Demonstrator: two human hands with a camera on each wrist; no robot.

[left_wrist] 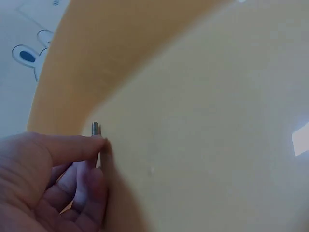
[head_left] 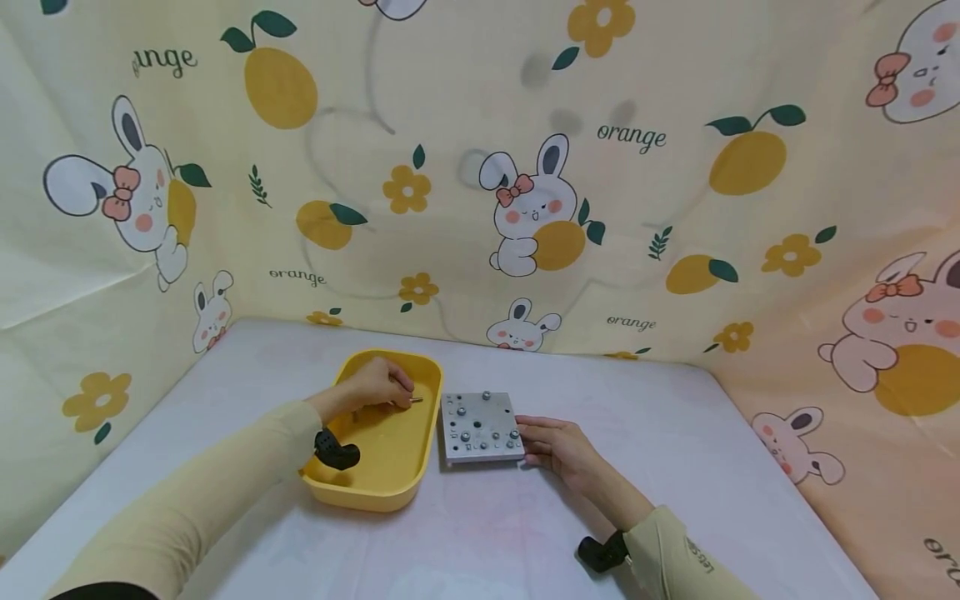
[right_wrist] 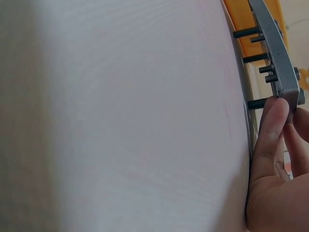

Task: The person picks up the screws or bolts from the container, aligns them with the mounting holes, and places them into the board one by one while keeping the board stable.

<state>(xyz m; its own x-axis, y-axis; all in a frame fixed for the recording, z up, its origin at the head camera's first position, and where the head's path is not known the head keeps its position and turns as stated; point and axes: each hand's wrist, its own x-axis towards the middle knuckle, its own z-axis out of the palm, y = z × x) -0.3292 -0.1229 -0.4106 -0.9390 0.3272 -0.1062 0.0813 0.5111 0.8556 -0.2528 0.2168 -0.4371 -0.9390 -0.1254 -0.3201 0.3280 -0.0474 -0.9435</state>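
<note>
My left hand (head_left: 377,382) reaches into the yellow tray (head_left: 386,467). Between thumb and fingertips it pinches a thin metal pin (left_wrist: 95,128), whose end sticks out past the fingers close over the tray floor. To the tray's right is a square grey metal plate (head_left: 491,409) with several holes and with bolt heads on its top face. Several bolts (right_wrist: 257,103) and shorter pins jut from its underside in the right wrist view. My right hand (head_left: 561,450) grips the plate's right edge near the front corner, with fingers on both faces.
The white-covered table (head_left: 480,542) carries the tray and plate side by side, the tray's right rim close to the plate. A printed cloth (head_left: 450,125) with rabbits and oranges stands behind and along the sides. Each wrist wears a black camera (head_left: 602,552).
</note>
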